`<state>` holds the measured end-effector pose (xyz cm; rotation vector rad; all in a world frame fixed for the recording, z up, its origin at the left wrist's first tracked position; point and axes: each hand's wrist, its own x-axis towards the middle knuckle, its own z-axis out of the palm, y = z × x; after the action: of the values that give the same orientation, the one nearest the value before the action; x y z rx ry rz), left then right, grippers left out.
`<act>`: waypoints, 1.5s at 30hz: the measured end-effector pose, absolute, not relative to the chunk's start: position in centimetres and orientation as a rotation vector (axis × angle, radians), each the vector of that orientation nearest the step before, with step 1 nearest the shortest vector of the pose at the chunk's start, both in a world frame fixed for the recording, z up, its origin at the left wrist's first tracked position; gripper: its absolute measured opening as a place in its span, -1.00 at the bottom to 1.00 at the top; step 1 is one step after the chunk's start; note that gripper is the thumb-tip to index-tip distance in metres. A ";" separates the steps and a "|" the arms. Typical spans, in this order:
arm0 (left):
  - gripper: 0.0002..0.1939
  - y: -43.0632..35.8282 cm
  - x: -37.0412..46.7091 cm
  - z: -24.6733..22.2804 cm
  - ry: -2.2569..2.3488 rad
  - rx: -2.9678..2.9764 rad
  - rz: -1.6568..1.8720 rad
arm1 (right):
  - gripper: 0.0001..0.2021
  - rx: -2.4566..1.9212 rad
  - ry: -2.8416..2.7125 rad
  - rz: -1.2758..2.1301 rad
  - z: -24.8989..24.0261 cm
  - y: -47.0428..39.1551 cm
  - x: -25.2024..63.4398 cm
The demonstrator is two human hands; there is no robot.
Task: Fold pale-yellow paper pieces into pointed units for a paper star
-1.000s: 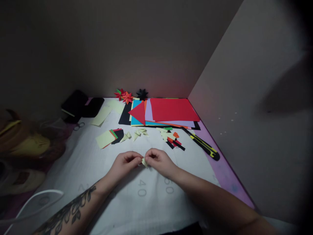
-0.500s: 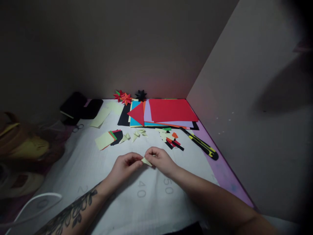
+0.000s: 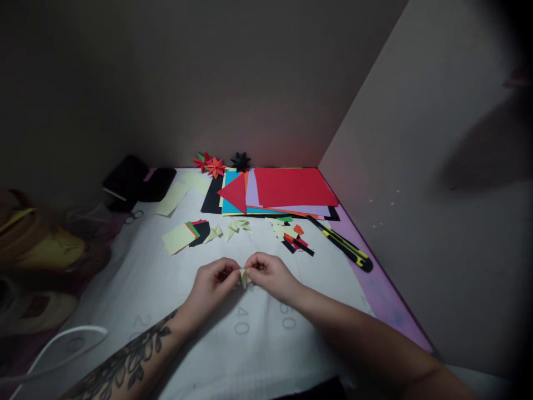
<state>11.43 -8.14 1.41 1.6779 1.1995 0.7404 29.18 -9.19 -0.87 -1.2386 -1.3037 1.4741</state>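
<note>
Between my two hands is a small folded piece of pale yellow paper (image 3: 244, 277), its point hanging down toward the white sheet. My left hand (image 3: 216, 282) pinches its left side between thumb and fingers. On the other side, my right hand (image 3: 270, 273) is closed on it with thumb and forefinger. Just beyond my hands lie several folded pale yellow pieces (image 3: 233, 228) of a similar kind. A small stack of cut paper pieces (image 3: 179, 239), pale yellow on top with orange, green and black beneath, is left of them.
Paper scraps (image 3: 291, 233) and a yellow-black utility knife (image 3: 345, 244) lie to the right. Coloured sheets (image 3: 295, 186) are stacked at the back, beside folded paper stars (image 3: 215, 167). Scissors (image 3: 134, 216) and a black case (image 3: 156, 186) are at the back left. A white cable (image 3: 70, 333) curves in at lower left.
The folded paper has turned between my fingers; it slanted down to the right and now points downward. My right hand has shifted slightly left, so my hands are closer together.
</note>
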 end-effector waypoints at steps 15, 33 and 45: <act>-0.83 -8.2 11.4 1.5 1.210 1.587 0.804 | -0.78 -1.017 -1.224 1.619 -0.9 -9.4 29.3; -0.83 -7.9 10.8 0.9 1.026 1.439 0.761 | -0.70 -0.873 -1.727 0.663 -1.2 -9.9 30.1; -0.88 -8.2 11.4 1.1 1.001 1.350 0.726 | -0.83 -0.848 -1.723 0.557 -0.7 -10.3 29.6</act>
<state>11.38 -8.16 1.14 1.3499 1.0009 0.7261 29.65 -10.30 -0.74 -0.8481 -1.7226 0.5566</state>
